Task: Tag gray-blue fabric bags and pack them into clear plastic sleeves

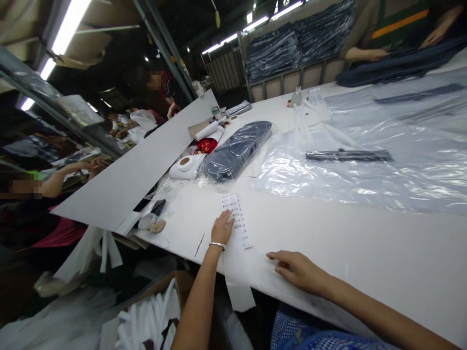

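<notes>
My left hand (222,227), with a bracelet at the wrist, rests on a white strip of barcode stickers (238,221) that lies on the white table (365,253). Its fingers press on the strip near its upper part. My right hand (297,270) lies on the bare tabletop to the right of the strip, fingers loosely curled and holding nothing. A dark folded garment in a clear plastic bag (237,150) lies further away, beyond the strip.
Clear plastic sheets (365,165) with a long dark strip (348,155) cover the right side. A white tape roll (186,165), small cups and clutter sit at the left edge beside a grey board (134,170). Other people work at left and far right. Bagged garments stack behind.
</notes>
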`<state>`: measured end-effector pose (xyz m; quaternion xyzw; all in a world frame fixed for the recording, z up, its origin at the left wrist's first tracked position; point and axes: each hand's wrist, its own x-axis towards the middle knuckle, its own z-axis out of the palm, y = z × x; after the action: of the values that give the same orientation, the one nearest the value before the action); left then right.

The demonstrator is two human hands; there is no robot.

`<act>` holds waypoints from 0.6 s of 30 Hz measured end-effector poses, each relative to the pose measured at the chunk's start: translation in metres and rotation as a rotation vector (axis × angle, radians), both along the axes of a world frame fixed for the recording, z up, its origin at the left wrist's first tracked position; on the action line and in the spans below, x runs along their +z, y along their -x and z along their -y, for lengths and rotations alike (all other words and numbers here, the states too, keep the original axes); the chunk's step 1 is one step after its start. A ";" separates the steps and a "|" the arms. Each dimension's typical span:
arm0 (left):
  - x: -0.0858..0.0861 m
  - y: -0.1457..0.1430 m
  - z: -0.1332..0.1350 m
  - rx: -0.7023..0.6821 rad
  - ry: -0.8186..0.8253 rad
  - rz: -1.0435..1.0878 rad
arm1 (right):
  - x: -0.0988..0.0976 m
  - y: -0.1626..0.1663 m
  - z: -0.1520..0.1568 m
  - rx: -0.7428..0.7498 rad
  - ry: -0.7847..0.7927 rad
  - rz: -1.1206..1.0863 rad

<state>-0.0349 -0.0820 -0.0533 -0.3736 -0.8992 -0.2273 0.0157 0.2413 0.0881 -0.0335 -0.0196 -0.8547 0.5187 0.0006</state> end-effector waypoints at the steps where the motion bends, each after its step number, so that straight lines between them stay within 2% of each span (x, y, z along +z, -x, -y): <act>1: 0.005 0.000 0.001 0.005 -0.017 0.006 | 0.001 -0.015 -0.002 -0.005 0.003 0.013; 8: 0.046 -0.021 0.005 0.160 -0.171 -0.001 | -0.004 -0.102 -0.030 -0.117 0.002 0.017; 10: 0.056 -0.042 -0.005 0.154 -0.197 0.010 | -0.003 -0.125 -0.044 -0.193 -0.032 -0.003; 12: 0.061 -0.075 -0.023 0.078 -0.217 0.042 | 0.003 -0.152 -0.058 -0.315 -0.080 -0.043; 15: 0.053 -0.142 -0.054 -0.128 -0.260 0.115 | 0.025 -0.197 -0.080 -0.555 -0.176 -0.141; 18: 0.025 -0.196 -0.089 -0.278 -0.267 0.305 | 0.057 -0.242 -0.116 -0.845 -0.408 -0.260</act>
<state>0.1606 0.0066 -0.0282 -0.4496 -0.7931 -0.3980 -0.1023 0.4831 0.2039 0.0238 -0.2994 -0.8492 0.2929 0.3217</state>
